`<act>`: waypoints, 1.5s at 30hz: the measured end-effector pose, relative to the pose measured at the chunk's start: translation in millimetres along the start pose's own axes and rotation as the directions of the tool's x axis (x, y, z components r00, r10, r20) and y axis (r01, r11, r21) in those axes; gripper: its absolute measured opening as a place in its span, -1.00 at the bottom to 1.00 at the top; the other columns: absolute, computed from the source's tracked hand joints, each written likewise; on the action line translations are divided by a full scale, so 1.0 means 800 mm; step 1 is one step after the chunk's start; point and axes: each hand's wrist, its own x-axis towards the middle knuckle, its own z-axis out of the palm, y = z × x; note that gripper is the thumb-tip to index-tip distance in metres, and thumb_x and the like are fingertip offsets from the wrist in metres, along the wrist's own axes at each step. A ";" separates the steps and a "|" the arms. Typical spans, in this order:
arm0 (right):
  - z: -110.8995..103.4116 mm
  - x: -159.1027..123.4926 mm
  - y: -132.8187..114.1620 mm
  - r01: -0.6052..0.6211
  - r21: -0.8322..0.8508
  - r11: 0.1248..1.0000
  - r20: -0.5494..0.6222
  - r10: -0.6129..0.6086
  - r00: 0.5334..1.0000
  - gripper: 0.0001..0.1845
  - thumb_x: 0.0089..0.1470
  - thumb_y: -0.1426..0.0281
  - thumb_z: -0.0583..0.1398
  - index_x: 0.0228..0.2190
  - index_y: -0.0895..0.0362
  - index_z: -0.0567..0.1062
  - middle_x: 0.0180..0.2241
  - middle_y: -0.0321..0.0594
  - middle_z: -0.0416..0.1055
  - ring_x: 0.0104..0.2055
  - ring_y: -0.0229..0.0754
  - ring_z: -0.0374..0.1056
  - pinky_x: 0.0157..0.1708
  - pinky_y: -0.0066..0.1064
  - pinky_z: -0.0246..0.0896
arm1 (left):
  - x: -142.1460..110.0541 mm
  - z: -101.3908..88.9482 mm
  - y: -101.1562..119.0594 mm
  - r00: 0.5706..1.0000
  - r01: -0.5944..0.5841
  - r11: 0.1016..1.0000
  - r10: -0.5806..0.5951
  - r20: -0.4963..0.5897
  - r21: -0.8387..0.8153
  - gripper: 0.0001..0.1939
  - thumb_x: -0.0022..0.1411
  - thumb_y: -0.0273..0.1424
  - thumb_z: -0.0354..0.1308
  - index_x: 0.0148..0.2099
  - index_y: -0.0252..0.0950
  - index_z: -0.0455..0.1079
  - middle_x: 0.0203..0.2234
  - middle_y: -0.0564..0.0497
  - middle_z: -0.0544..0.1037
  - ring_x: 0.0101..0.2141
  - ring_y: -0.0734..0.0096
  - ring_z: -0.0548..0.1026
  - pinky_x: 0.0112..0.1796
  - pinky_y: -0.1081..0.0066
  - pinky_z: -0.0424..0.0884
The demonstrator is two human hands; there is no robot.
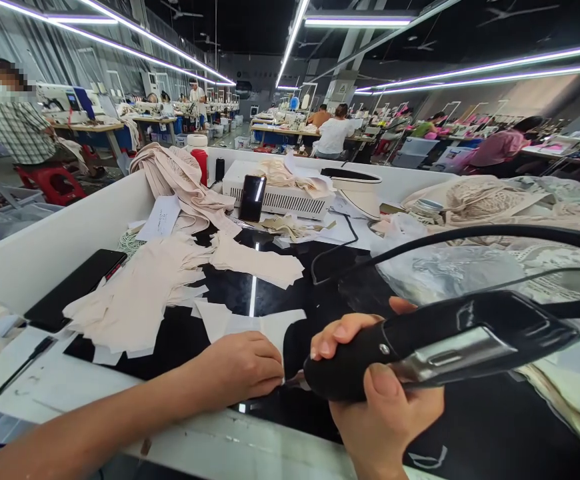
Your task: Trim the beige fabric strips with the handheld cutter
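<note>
My right hand (385, 407) is wrapped round a black corded handheld power tool (435, 333) with a silver lever on its side and a narrow metal tip pointing left. Its tip sits close to the fingertips of my left hand (245, 363). That hand is closed, its fingers pressed together at the near edge of a pale curved fabric piece (250, 323) lying on the glossy black tabletop (315, 307). Beyond it lies another beige fabric piece (260, 262). A stack of beige cut pieces (135, 287) rests to the left.
A white rim (70, 220) borders the table. At the back stand a vented white box (290, 200), a phone (252, 198) and a red thread cone (199, 167). Plastic-wrapped lace (445, 267) lies right, below the thick tool cable (495, 232). People sit at sewing machines beyond.
</note>
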 end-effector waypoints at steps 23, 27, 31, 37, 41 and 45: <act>0.001 -0.001 0.002 0.028 -0.019 0.999 -0.041 -0.029 0.999 -0.43 0.12 0.15 0.47 0.10 -0.06 0.46 -0.41 -0.40 0.46 -0.53 -0.22 0.33 -0.53 -0.36 0.36 | 0.002 0.002 0.007 0.992 0.118 0.984 -0.124 -0.037 -0.131 -0.86 0.43 -0.55 0.22 -0.23 -0.29 0.54 -0.21 -0.01 0.68 -0.18 0.35 0.62 -0.04 0.43 0.50; 0.002 -0.003 0.005 0.029 -0.017 0.999 -0.035 -0.030 0.999 -0.42 0.11 0.16 0.49 0.10 -0.05 0.47 -0.42 -0.39 0.47 -0.52 -0.22 0.34 -0.52 -0.35 0.37 | 0.003 0.003 0.007 0.993 0.113 0.988 -0.117 -0.032 -0.107 -0.86 0.44 -0.54 0.22 -0.22 -0.28 0.54 -0.21 -0.01 0.68 -0.19 0.34 0.62 -0.03 0.42 0.50; 0.001 -0.002 0.003 0.037 -0.019 0.999 -0.027 -0.037 0.999 -0.44 0.11 0.17 0.48 0.08 -0.05 0.47 -0.41 -0.38 0.48 -0.53 -0.22 0.35 -0.54 -0.35 0.36 | 0.004 0.003 0.006 0.993 0.106 0.989 -0.110 -0.040 -0.101 -0.86 0.43 -0.55 0.21 -0.22 -0.28 0.54 -0.20 -0.02 0.69 -0.18 0.33 0.62 -0.04 0.42 0.49; 0.003 -0.001 0.004 0.050 -0.002 0.999 -0.031 -0.051 0.998 -0.45 0.12 0.19 0.47 0.09 -0.06 0.49 -0.42 -0.39 0.48 -0.54 -0.21 0.38 -0.57 -0.37 0.35 | 0.003 0.005 0.005 0.994 0.097 0.990 -0.101 -0.033 -0.099 -0.87 0.45 -0.53 0.22 -0.21 -0.29 0.54 -0.20 -0.01 0.69 -0.19 0.34 0.61 -0.04 0.43 0.49; 0.003 0.001 0.006 0.066 0.009 0.998 -0.017 -0.066 0.998 -0.47 0.11 0.24 0.48 0.07 -0.04 0.51 -0.42 -0.38 0.51 -0.54 -0.22 0.38 -0.57 -0.37 0.38 | 0.003 0.005 0.004 0.994 0.102 0.989 -0.106 -0.032 -0.105 -0.88 0.47 -0.51 0.24 -0.19 -0.29 0.55 -0.20 -0.02 0.68 -0.20 0.34 0.61 -0.05 0.42 0.49; 0.002 0.003 0.006 0.086 0.014 0.996 -0.012 -0.085 0.996 -0.49 0.10 0.27 0.48 0.07 -0.04 0.54 -0.42 -0.37 0.52 -0.54 -0.21 0.41 -0.58 -0.37 0.39 | 0.002 0.003 0.005 0.995 0.080 0.991 -0.085 -0.043 -0.109 -0.90 0.47 -0.52 0.24 -0.17 -0.31 0.56 -0.19 -0.03 0.67 -0.17 0.33 0.61 -0.02 0.42 0.50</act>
